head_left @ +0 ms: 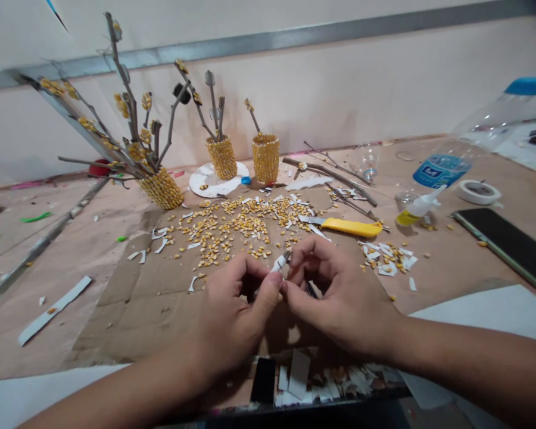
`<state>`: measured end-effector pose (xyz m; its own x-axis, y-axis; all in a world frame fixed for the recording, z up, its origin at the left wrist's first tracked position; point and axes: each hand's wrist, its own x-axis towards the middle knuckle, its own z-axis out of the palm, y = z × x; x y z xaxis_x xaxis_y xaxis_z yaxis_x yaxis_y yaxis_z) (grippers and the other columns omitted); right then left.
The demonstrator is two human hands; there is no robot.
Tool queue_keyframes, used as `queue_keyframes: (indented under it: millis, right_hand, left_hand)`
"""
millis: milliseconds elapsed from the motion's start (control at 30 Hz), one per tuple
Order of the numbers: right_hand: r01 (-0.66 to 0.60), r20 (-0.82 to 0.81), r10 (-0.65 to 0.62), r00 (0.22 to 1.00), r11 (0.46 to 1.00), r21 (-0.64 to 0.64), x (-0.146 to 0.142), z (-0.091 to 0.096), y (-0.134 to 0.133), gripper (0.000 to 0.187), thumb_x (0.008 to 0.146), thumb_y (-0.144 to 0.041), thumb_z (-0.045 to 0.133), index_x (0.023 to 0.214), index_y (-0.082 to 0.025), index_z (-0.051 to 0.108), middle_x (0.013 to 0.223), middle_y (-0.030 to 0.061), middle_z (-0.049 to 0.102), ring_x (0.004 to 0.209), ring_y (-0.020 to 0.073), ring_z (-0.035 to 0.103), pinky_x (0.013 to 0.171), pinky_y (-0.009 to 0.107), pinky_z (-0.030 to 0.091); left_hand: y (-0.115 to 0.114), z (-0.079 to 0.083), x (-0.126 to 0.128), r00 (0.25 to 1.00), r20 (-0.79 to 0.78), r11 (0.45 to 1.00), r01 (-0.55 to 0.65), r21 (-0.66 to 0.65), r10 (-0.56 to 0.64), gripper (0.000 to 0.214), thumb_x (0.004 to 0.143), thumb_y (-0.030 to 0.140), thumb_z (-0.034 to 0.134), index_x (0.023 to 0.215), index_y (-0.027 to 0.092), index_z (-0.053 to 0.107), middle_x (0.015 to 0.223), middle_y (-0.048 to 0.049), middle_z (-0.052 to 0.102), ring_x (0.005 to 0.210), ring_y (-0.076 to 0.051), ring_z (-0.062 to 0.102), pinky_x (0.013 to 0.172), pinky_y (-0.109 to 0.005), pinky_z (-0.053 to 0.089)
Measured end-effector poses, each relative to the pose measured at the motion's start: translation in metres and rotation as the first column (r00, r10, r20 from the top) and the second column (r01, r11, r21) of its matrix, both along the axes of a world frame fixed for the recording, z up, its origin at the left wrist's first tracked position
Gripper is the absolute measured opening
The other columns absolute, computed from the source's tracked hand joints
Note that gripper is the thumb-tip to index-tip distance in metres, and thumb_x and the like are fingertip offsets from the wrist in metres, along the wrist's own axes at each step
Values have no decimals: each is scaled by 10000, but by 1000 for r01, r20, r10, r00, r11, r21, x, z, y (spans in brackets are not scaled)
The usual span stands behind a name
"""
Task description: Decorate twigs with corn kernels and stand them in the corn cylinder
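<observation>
Above the cardboard, my two hands meet at a small white piece with a dark tip [279, 262], possibly a wrapped twig end. My left hand [236, 292] is closed, pinching the piece between thumb and fingers. My right hand [335, 286] is closed too, its thumb and curled fingers against the same piece. Something dark shows under the right fingers; its kind is unclear. Just beyond lie loose corn kernels [245, 229] mixed with white paper scraps. A yellow utility knife [352, 227] rests beyond my right hand, its blade out to the left.
Kernel-covered pots [161, 187] holding twigs stand at the back, one on a white disc [197, 183]. Twigs [339, 179] lie behind the knife. To the right are a glue bottle [417, 208], a plastic bottle [442, 170], tape [477, 192] and a phone [509, 244].
</observation>
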<state>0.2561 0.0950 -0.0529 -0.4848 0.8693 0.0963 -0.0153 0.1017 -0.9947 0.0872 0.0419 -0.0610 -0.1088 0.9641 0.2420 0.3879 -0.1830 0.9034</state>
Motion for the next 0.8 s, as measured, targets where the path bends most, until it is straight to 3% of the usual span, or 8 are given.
queue_keyframes:
  millis: [133, 233, 333, 533, 800]
  right_hand:
    - [52, -138, -37, 990, 992, 112, -4, -8, -4, 293, 846, -140, 684, 870, -268, 421, 708, -83, 543, 587, 93, 549, 526, 195, 481]
    - [132, -233, -72, 970, 957, 257, -9, -14, -7, 330, 860, -97, 655, 876, -277, 378, 700, -102, 503, 569, 80, 506, 535, 182, 463]
    - [185, -226, -102, 969, 905, 383, -11, -18, -6, 357, 858, -67, 652, 858, -273, 360, 695, -104, 483, 568, 75, 499, 548, 175, 454]
    - [197, -159, -133, 978, 836, 512, -10, -27, 0, 349, 866, -71, 661, 850, -266, 372, 717, -90, 476, 583, 79, 489, 558, 195, 416]
    - [129, -65, -118, 991, 695, 707, -7, -31, 7, 376, 865, -53, 644, 838, -261, 332, 691, -96, 409, 566, 84, 387, 562, 241, 317]
  left_hand:
    - [1, 6, 6, 978, 206, 991, -11, -135, 39, 212, 947, 296, 693, 770, 207, 617, 606, 57, 594, 491, -81, 496, 478, -181, 414]
    - [2, 9, 12, 901, 429, 965, 54, -258, 64, 310, 911, 409, 747, 741, 209, 582, 515, 83, 521, 419, -66, 405, 407, -165, 335]
    - [6, 12, 15, 815, 572, 936, 122, -329, 94, 413, 838, 485, 823, 710, 210, 543, 430, 100, 478, 367, -47, 358, 386, -144, 297]
    - [14, 17, 16, 723, 672, 901, 174, -398, 157, 489, 728, 508, 916, 675, 198, 541, 409, 102, 478, 330, -20, 329, 358, -116, 291]
    - [16, 18, 13, 697, 692, 889, 180, -422, 187, 528, 665, 505, 956, 631, 190, 533, 411, 95, 486, 309, -13, 333, 317, -100, 275]
